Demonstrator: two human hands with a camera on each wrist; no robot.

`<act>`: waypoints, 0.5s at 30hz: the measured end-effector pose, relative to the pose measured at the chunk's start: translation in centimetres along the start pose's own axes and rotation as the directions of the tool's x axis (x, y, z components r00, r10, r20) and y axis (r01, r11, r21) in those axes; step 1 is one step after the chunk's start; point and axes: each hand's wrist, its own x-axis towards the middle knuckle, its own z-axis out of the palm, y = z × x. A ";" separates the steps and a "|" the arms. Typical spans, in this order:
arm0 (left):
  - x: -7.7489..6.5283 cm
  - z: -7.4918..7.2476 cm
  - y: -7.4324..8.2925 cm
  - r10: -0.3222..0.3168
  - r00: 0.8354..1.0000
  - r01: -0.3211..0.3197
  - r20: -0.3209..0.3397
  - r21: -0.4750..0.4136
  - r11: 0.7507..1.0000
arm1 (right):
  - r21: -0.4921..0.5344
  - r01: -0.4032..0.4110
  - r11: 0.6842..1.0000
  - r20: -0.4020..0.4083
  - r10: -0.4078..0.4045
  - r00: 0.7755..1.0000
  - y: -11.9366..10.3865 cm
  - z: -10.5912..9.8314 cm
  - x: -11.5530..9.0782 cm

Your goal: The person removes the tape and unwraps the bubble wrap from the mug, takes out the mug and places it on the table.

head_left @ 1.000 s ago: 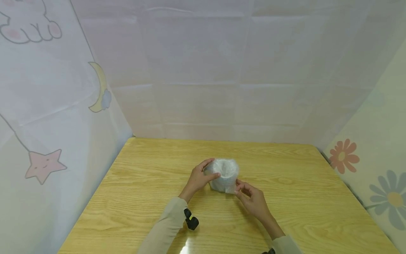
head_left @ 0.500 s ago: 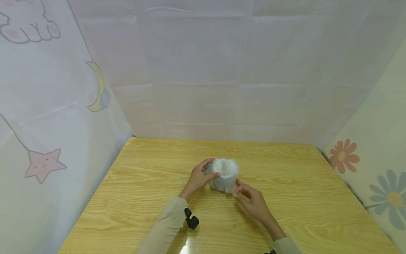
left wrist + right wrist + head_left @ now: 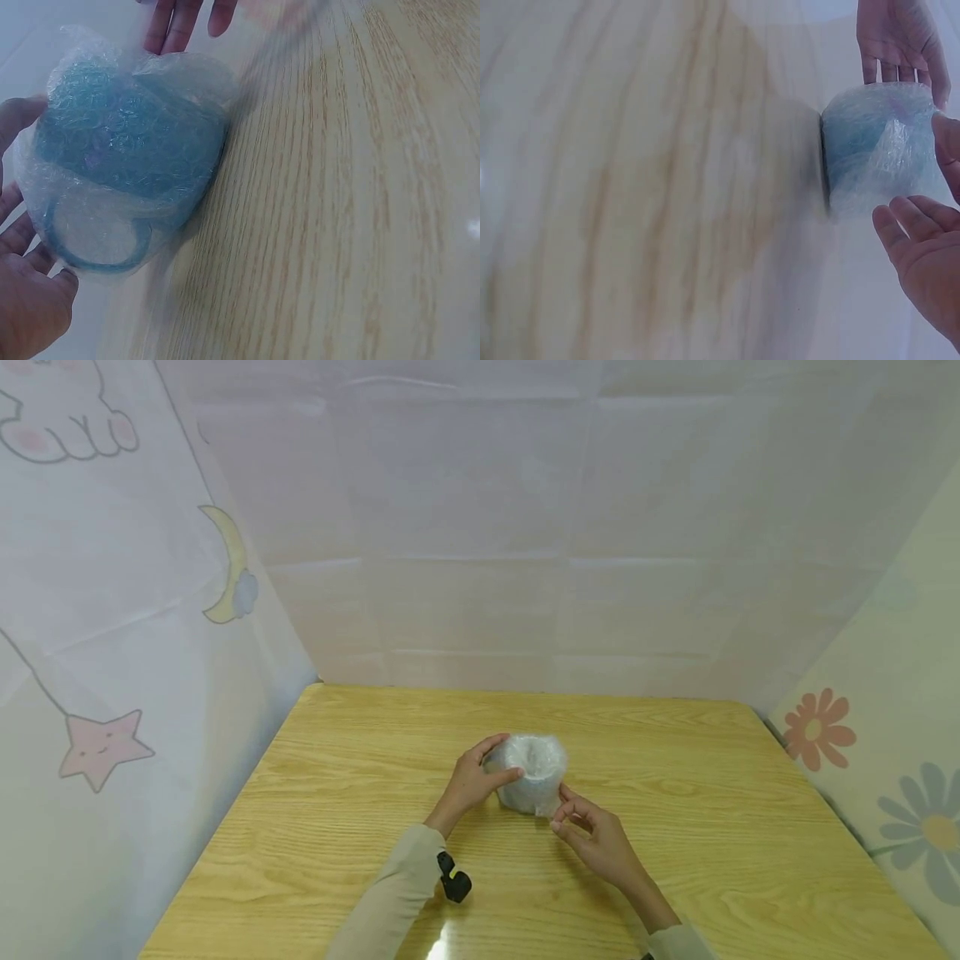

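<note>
A blue mug (image 3: 120, 142) is wrapped in clear bubble wrap (image 3: 536, 789), and its curved handle shows through the plastic in the left wrist view. It stands on the wooden table. My left hand (image 3: 468, 785) grips the wrapped mug from the left side, thumb near the front of the top rim and fingers reaching round behind. At the lower right of the mug, my right hand (image 3: 600, 839) has thumb and index tips together at a loose corner of the wrap, pinching it. The other right fingers (image 3: 907, 217) are bent beside the bundle.
The wooden table (image 3: 337, 777) extends on all sides of the bundle. Printed cloth hangs behind it and at both sides, with a star (image 3: 105, 747) at left and flowers (image 3: 817, 731) at right. A black wrist camera (image 3: 453, 878) sits on the left sleeve.
The right thumb and index have drawn slightly down and left along the wrap's loose corner, which looks smaller now. The left hand keeps its hold on the mug.
</note>
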 end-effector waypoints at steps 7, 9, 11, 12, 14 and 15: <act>0.1 0.0 -0.2 0.000 1.000 0.000 0.001 -0.015 1.000 | 0.004 -0.049 0.999 -0.038 0.049 0.998 -1.0 0.6 -0.1; 0.1 0.0 -0.1 -0.006 1.000 0.006 -0.001 -0.003 1.000 | -0.020 -0.063 0.998 -0.064 0.062 0.996 -1.3 0.8 -0.2; 0.0 -0.1 0.0 -0.009 1.000 0.009 -0.001 0.005 1.000 | -0.047 -0.068 0.997 -0.086 0.064 0.994 -1.6 1.1 -0.1; 0.0 -0.1 0.0 -0.011 1.000 0.011 -0.001 0.011 1.000 | -0.060 -0.071 0.996 -0.098 0.065 0.993 -1.6 1.1 -0.1; 0.0 -0.1 0.0 -0.011 1.000 0.011 -0.002 0.020 1.000 | -0.078 -0.072 0.994 -0.119 0.062 0.991 -1.7 1.3 -0.1; 0.0 -0.1 0.0 -0.009 1.000 0.009 -0.001 0.019 1.000 | -0.083 -0.073 0.994 -0.127 0.062 0.990 -1.8 1.4 -0.1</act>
